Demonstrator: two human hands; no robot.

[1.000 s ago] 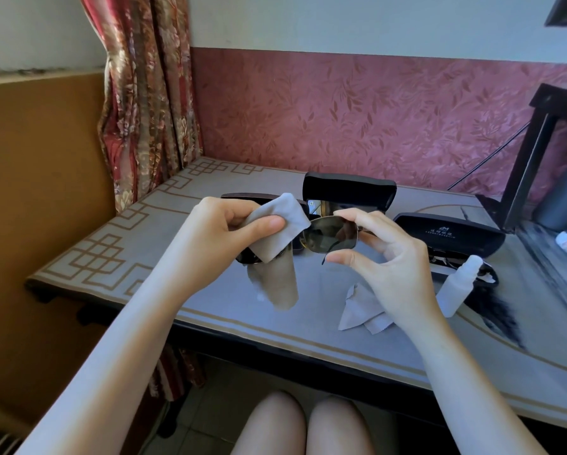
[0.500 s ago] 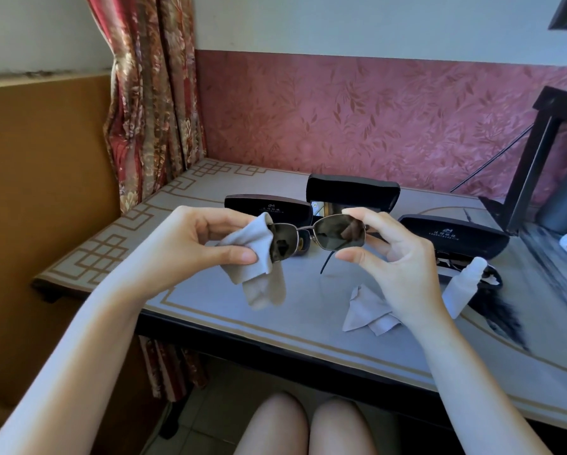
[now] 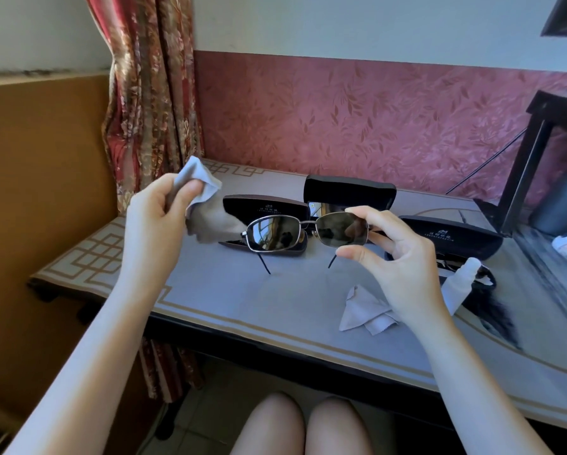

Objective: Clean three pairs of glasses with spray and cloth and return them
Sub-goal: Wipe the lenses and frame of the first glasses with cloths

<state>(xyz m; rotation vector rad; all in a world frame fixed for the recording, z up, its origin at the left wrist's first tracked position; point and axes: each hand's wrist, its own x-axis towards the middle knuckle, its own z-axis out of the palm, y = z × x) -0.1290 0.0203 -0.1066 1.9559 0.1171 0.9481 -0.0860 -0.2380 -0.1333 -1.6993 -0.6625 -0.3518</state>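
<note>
Our right grip (image 3: 397,257) pinches one lens of the glasses (image 3: 272,233), up over the bench (image 3: 242,300). Our left grip (image 3: 157,218) squeezes a cloth (image 3: 200,188), just left of them. Black cases (image 3: 265,206) sit behind both grips; a bottle (image 3: 456,287) lies right.

L hand (image 3: 157,218) up, curled grip | R hand (image 3: 397,257) up, pinch grip

Domestic room, likely a living space. Floral curtain (image 3: 150,93) is hanging just beyond the left hand (image 3: 157,221); pink leaf-patterned wallpaper (image 3: 357,119) is running behind both hands; table (image 3: 242,300) with a key-pattern border is lying beneath them; dark stand (image 3: 531,159) is rising past the right hand (image 3: 397,257); tiled floor (image 3: 216,405) is showing below the wrists, beside the seated person's bare knees (image 3: 269,421).
</note>
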